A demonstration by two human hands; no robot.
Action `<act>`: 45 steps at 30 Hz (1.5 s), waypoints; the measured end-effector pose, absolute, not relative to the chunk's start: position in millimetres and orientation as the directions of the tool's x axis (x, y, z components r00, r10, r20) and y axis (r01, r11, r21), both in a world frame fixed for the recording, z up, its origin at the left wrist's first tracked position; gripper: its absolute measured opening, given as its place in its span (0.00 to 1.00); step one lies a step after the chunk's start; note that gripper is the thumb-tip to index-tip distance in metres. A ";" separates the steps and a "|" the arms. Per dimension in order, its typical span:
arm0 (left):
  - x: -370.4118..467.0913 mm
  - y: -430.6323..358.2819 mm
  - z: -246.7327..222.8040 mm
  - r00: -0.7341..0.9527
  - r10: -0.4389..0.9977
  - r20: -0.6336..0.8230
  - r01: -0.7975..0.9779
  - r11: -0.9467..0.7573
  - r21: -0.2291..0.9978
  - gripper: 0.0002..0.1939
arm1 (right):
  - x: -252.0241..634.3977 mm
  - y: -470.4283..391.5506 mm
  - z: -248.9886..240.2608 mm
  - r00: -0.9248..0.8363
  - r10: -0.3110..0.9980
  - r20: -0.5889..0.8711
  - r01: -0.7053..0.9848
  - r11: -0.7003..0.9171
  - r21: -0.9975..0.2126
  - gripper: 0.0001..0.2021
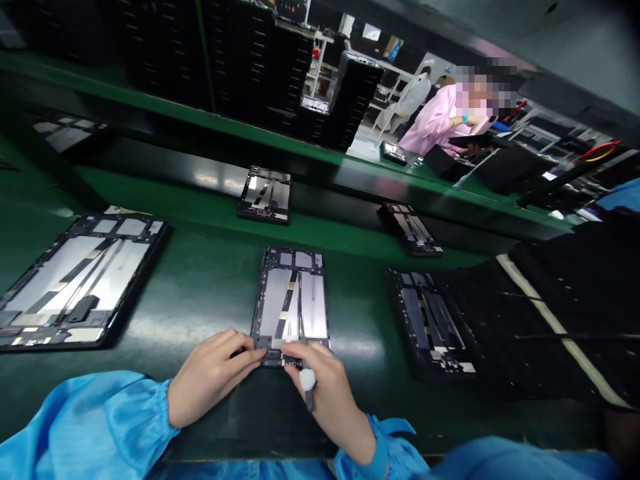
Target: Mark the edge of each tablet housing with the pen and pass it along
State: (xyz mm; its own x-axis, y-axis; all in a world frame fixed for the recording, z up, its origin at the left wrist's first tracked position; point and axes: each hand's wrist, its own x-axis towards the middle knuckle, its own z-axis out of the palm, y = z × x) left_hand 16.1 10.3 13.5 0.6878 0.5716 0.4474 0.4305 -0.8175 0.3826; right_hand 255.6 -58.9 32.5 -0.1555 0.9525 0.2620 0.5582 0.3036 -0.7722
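Head view: the opened tablet (273, 300) lies on the green bench (200, 287). The left hand (215, 373), fingers loosely extended, steadies its lower-left corner; the right hand (325, 387) pinches a white-ended tool (308, 380) — tip hidden. A slip could nick the exposed flex cable (289, 300).

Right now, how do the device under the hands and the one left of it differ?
The middle device is touched by the left hand and right hand; the left device is untouched. In view, the left device appears larger and slanted; the middle device smaller and nearly straight. Both lie on the bench with silvery panels inside dark frames.
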 end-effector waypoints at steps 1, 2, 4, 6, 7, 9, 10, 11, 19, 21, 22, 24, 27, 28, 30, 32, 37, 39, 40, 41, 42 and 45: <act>18.3 10.5 14.3 0.684 0.576 0.447 0.417 -0.812 0.408 0.15 | 247.3 -54.5 31.5 -0.197 0.947 0.253 0.557 0.320 -0.766 0.15; 19.8 11.0 14.9 0.680 0.589 0.436 0.407 -0.798 0.444 0.16 | 240.3 -50.4 29.8 -0.221 0.943 0.248 0.563 0.331 -0.757 0.16; 21.1 12.3 15.2 0.669 0.622 0.408 0.390 -0.760 0.520 0.17 | 231.0 -44.0 25.3 -0.231 0.939 0.255 0.571 0.343 -0.746 0.16; 20.6 13.4 14.4 0.655 0.648 0.388 0.377 -0.725 0.576 0.17 | 227.4 -40.7 20.9 -0.217 0.937 0.275 0.553 0.350 -0.756 0.17; 20.1 13.8 13.7 0.649 0.658 0.382 0.372 -0.712 0.596 0.16 | 227.1 -40.1 19.1 -0.209 0.937 0.280 0.537 0.350 -0.768 0.17; 19.1 14.1 11.8 0.639 0.669 0.381 0.361 -0.697 0.620 0.15 | 228.2 -40.3 16.7 -0.197 0.941 0.275 0.502 0.338 -0.796 0.16; 18.9 14.0 10.8 0.635 0.673 0.380 0.358 -0.692 0.627 0.15 | 229.1 -40.8 16.1 -0.192 0.943 0.270 0.492 0.331 -0.806 0.16; 18.8 13.8 9.9 0.634 0.674 0.379 0.354 -0.689 0.633 0.15 | 229.9 -41.3 15.8 -0.190 0.945 0.266 0.485 0.326 -0.812 0.15; 19.4 9.7 7.4 0.668 0.668 0.328 0.351 -0.672 0.652 0.14 | 233.8 -41.4 20.3 -0.252 0.939 0.233 0.484 0.331 -0.810 0.18; 19.5 8.2 7.8 0.666 0.676 0.315 0.374 -0.668 0.643 0.12 | 234.4 -42.0 20.8 -0.281 0.927 0.247 0.492 0.360 -0.793 0.21; 19.7 7.4 8.2 0.666 0.679 0.309 0.386 -0.668 0.637 0.11 | 234.7 -42.4 20.7 -0.294 0.922 0.254 0.498 0.374 -0.782 0.23; 20.6 6.1 9.4 0.672 0.676 0.303 0.401 -0.676 0.618 0.10 | 235.1 -43.1 20.0 -0.313 0.913 0.263 0.518 0.396 -0.758 0.27; 21.7 3.7 12.7 0.686 0.646 0.335 0.417 -0.727 0.546 0.12 | 235.6 -43.7 19.0 -0.346 0.902 0.260 0.552 0.419 -0.721 0.30; 21.6 2.7 14.1 0.690 0.628 0.361 0.428 -0.755 0.497 0.13 | 235.7 -43.7 18.7 -0.355 0.898 0.260 0.561 0.427 -0.709 0.31; 20.2 0.6 17.0 0.713 0.567 0.412 0.446 -0.820 0.358 0.15 | 235.7 -43.5 18.3 -0.364 0.894 0.261 0.577 0.436 -0.691 0.33; 16.6 -1.2 19.1 0.747 0.490 0.449 0.450 -0.870 0.201 0.17 | 235.5 -43.2 17.6 -0.364 0.891 0.272 0.591 0.447 -0.672 0.33; 1.8 -3.0 15.5 0.789 0.432 0.437 0.440 -0.893 0.090 0.21 | 235.3 -42.9 15.4 -0.376 0.879 0.293 0.601 0.472 -0.645 0.34; -3.2 -4.0 11.4 0.795 0.468 0.386 0.455 -0.881 0.132 0.22 | 236.1 -43.0 15.1 -0.376 0.883 0.282 0.597 0.463 -0.655 0.35; -4.9 -4.7 9.3 0.795 0.491 0.357 0.468 -0.870 0.156 0.24 | 236.6 -43.0 15.1 -0.374 0.886 0.274 0.593 0.455 -0.664 0.36; -6.1 -5.6 7.4 0.791 0.513 0.335 0.479 -0.858 0.183 0.25 | 237.2 -43.1 15.1 -0.370 0.890 0.267 0.587 0.447 -0.675 0.37; -6.7 -6.5 5.6 0.783 0.531 0.324 0.486 -0.847 0.214 0.26 | 237.7 -43.0 15.1 -0.366 0.894 0.260 0.581 0.438 -0.687 0.38; -6.1 -8.8 1.1 0.748 0.564 0.350 0.482 -0.824 0.299 0.27 | 238.2 -41.9 14.8 -0.359 0.900 0.248 0.566 0.421 -0.709 0.39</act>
